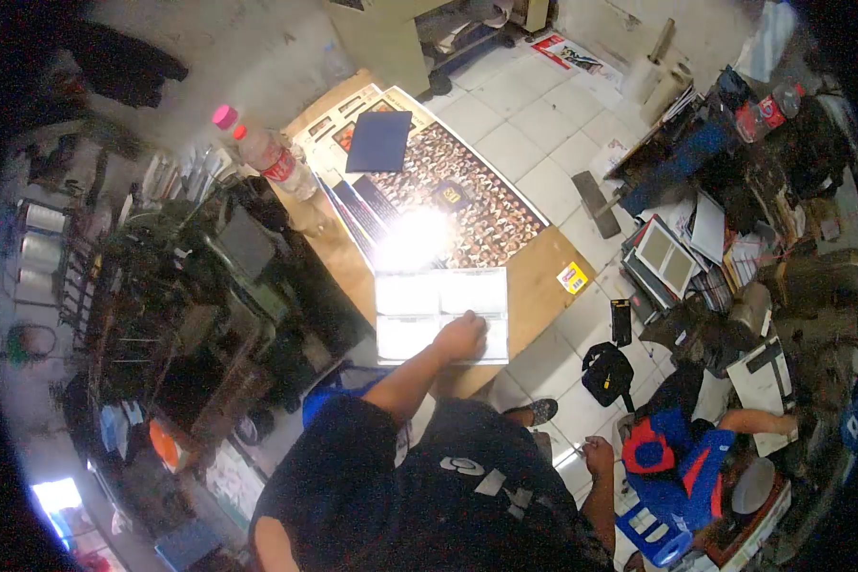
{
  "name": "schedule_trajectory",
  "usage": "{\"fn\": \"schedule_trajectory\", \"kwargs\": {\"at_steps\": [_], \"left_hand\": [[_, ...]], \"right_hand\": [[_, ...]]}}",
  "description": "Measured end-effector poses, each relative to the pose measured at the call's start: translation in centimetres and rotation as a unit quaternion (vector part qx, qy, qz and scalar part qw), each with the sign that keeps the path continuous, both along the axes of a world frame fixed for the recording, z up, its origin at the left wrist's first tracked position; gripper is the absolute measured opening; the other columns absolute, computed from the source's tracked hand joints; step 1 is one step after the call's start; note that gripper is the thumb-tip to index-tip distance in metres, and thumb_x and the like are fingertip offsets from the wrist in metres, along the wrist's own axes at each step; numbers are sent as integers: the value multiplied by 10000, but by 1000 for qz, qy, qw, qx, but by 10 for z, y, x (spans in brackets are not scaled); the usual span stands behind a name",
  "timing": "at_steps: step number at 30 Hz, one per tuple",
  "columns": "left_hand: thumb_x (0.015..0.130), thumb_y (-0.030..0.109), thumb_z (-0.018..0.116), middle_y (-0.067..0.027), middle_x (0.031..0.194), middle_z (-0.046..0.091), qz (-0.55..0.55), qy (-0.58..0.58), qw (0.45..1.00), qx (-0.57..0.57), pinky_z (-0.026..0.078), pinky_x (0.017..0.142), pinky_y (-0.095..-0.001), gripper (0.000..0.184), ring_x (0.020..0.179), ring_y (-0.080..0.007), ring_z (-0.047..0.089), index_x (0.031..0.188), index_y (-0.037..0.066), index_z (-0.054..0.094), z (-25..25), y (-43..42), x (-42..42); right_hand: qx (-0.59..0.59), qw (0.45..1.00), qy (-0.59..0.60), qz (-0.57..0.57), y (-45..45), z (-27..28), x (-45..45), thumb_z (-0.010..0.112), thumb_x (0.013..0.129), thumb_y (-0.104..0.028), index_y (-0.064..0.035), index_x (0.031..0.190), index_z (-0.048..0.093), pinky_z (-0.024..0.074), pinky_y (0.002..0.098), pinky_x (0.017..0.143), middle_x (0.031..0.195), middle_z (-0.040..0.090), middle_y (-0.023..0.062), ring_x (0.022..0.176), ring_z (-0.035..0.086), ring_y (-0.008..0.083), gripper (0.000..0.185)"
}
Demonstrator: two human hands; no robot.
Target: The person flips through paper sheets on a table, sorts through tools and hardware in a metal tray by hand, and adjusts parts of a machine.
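My left hand rests on the lower right part of a white open booklet or sheet with printed boxes, at the near end of the table. Its fingers are curled in; whatever they may hold is hidden. Off the table to the right, my right hand hangs over the tiled floor, its fingers pinched together around something too small to make out. Beyond the booklet lies a large printed poster, partly washed out by a bright glare. A dark blue folder sits on it.
Plastic bottles stand at the left edge of the wooden table; a yellow packet lies at its right corner. On the floor is a black pouch. A person in blue and red is at the lower right, beside stacked papers.
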State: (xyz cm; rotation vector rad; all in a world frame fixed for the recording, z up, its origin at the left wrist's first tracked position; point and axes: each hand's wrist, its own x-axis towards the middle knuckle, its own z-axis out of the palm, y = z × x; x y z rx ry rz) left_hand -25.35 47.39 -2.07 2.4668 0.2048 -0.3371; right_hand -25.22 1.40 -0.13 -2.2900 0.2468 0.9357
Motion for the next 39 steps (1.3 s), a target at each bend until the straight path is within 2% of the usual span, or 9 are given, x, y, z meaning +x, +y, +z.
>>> {"fn": "schedule_trajectory", "kwargs": {"at_steps": [3,5,15,29,31,35,37,38,39], "left_hand": [[778,222,527,-204,935,467,5,-12,1000,-9,473,717,-459,283,793,-393,545,983,31,480,2,1,-1],[775,221,529,-205,933,464,7,-7,1000,-10,472,711,-460,276,787,-395,545,968,30,480,-4,0,-1],[732,174,505,-237,920,474,0,-11,997,-79,423,789,-464,228,870,-401,508,879,0,514,0,8,-6],[800,140,443,-239,918,511,-10,-2,1000,11,440,788,-434,193,890,-386,521,862,-17,535,8,-10,-15],[747,103,490,-186,878,559,-54,-30,995,81,449,763,-432,109,854,-344,542,797,42,566,19,-14,-13],[704,138,533,-145,812,588,-72,-9,989,129,454,709,-409,99,819,-322,551,762,76,584,24,-22,-7],[661,191,582,-131,734,589,-106,12,980,167,451,689,-412,122,755,-307,562,719,84,595,-36,-12,-15],[653,225,617,-126,709,582,-59,-60,994,66,449,654,-407,160,707,-294,560,711,78,591,-56,-8,-18],[670,248,624,-120,680,572,-149,-188,956,170,442,614,-392,173,662,-289,555,683,79,587,-58,-5,-20]], "right_hand": [[-8,991,-58,119,-13,-20,-3,566,713,-82,35,962,601,485,289,638,809,636,140,707,606,192,277],[39,999,-19,9,-15,-22,-6,565,709,-81,37,947,603,489,292,626,795,634,150,699,608,200,269],[35,999,-19,-4,-14,-26,-5,540,694,-79,46,935,596,453,263,558,685,607,88,595,560,145,277],[1,999,-23,-35,-7,-24,-13,559,685,-78,33,922,605,474,275,593,743,629,130,628,592,166,265],[26,990,-113,82,-38,-73,-25,532,716,-77,12,912,620,487,293,622,758,633,127,656,609,185,233],[-88,958,-191,195,-14,-20,-23,509,718,-118,-5,864,625,485,367,715,804,620,180,783,606,283,218],[-99,896,-147,408,-29,-34,-24,506,734,-168,-14,805,621,444,452,763,901,596,204,843,558,368,205],[-58,968,-140,199,-15,-6,-27,492,759,-182,-20,828,621,451,433,778,923,601,187,871,556,361,218],[-87,978,-101,157,-10,5,-30,478,782,-200,-14,874,613,453,423,793,945,601,183,889,559,354,248]]}}
